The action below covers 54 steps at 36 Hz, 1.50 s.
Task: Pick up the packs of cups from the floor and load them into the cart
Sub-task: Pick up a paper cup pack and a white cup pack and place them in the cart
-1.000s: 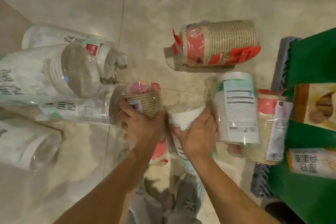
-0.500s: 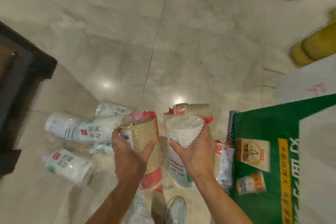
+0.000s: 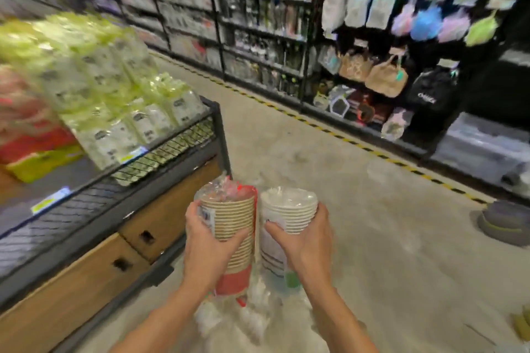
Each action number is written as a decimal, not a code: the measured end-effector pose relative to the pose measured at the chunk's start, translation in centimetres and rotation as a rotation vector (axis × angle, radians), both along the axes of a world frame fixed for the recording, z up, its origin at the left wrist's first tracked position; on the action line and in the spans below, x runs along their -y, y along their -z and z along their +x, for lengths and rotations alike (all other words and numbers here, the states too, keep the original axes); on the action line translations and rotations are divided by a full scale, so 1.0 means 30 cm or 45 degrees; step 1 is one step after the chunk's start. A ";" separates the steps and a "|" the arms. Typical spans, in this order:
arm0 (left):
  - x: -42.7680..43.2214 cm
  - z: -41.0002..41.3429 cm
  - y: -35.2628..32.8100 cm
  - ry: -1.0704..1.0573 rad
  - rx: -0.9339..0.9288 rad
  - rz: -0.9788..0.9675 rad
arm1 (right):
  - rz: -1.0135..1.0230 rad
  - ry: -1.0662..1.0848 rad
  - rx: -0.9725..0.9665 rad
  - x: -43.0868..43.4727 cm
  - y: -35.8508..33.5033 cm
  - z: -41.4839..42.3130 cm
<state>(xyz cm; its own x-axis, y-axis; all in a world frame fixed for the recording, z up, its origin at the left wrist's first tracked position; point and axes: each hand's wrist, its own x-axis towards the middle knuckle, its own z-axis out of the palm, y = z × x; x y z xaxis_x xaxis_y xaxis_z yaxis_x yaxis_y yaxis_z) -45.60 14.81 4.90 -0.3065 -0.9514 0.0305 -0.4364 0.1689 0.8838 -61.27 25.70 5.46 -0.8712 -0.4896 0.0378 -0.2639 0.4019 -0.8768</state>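
My left hand (image 3: 205, 249) grips a pack of brown ribbed paper cups (image 3: 229, 218) with a red wrapper end, held upright at chest height. Right beside it, my right hand (image 3: 304, 241) grips a pack of white cups (image 3: 288, 210) in clear plastic with a printed label. The two packs nearly touch side by side. Blurred white packs (image 3: 229, 321) lie on the floor below my forearms. The cart is out of view.
A black wire-rimmed display table (image 3: 137, 180) with wooden drawers stands at my left, stacked with green-and-white packages (image 3: 109, 86). Black shelving (image 3: 286, 23) with hanging goods lines the far side of the aisle. A shoe (image 3: 504, 221) rests on the floor at right.
I have straightened up with both packs lifted off the floor; the view swung from the floor and the green cart up to the shop aisle. Both grips are unchanged.
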 end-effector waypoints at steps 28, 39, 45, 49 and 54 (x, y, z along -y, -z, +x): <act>-0.326 2.026 -0.389 -1.475 -0.141 -0.240 | -0.169 -1.586 -0.105 0.435 -0.451 1.906; -0.540 2.651 -0.387 -1.879 -0.123 -0.322 | -0.221 -1.997 -0.062 0.461 -0.443 2.632; -0.561 2.865 -0.331 -2.067 -0.139 -0.240 | -0.211 -2.172 -0.037 0.518 -0.416 2.944; -0.525 2.986 -0.310 -2.154 -0.129 -0.216 | -0.207 -2.308 -0.066 0.593 -0.383 3.151; -0.468 3.136 -0.281 -2.349 -0.143 -0.217 | -0.225 -2.515 -0.075 0.691 -0.340 3.396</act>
<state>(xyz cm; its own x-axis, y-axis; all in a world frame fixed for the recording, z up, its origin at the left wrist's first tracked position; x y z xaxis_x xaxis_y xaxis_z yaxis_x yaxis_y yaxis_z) 48.47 28.85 13.32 0.9953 -0.0215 0.0942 -0.0962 -0.3141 0.9445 40.62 4.96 15.66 0.7848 -0.5903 0.1890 -0.1797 -0.5086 -0.8420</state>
